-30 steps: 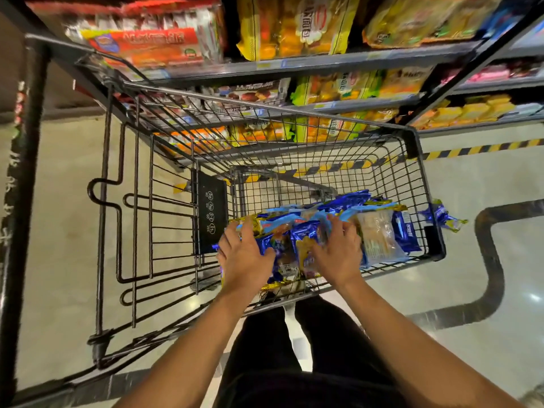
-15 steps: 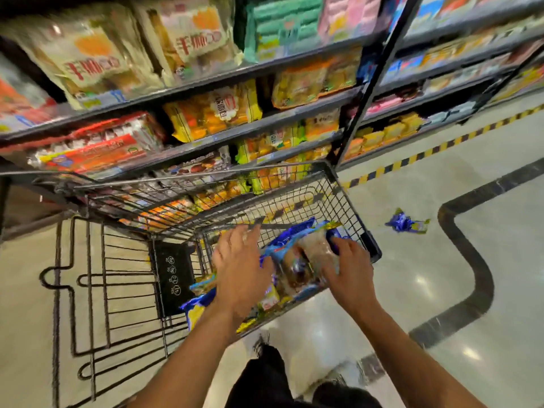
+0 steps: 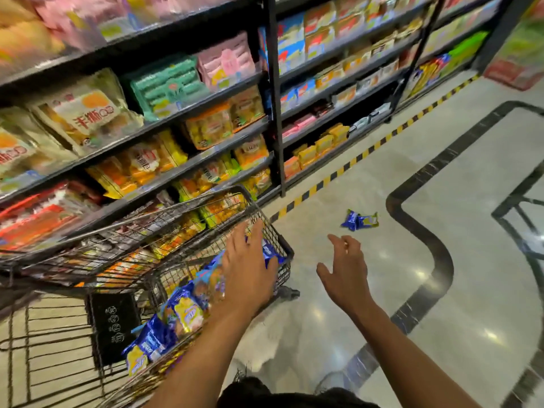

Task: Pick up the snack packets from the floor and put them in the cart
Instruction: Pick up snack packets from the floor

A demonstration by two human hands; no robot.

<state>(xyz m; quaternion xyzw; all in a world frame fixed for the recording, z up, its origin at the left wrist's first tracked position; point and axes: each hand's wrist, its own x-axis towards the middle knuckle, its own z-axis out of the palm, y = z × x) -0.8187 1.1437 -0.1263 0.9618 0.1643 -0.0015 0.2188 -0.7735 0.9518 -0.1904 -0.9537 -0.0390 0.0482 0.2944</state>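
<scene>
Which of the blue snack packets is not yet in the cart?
The single blue and yellow packet lying alone on the pale floor, beyond the right hand. The other blue packets lie heaped inside the wire cart.

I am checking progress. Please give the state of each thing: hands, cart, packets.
Left hand: open, over the cart, holding nothing.
Right hand: open, over the floor, holding nothing.
Cart: upright, holds packets.
Cart packets: lying piled inside.
Floor packet: lying on the floor, not picked up.

Single head view, looking down and forward, close over cart [image 3: 273,231]
</scene>
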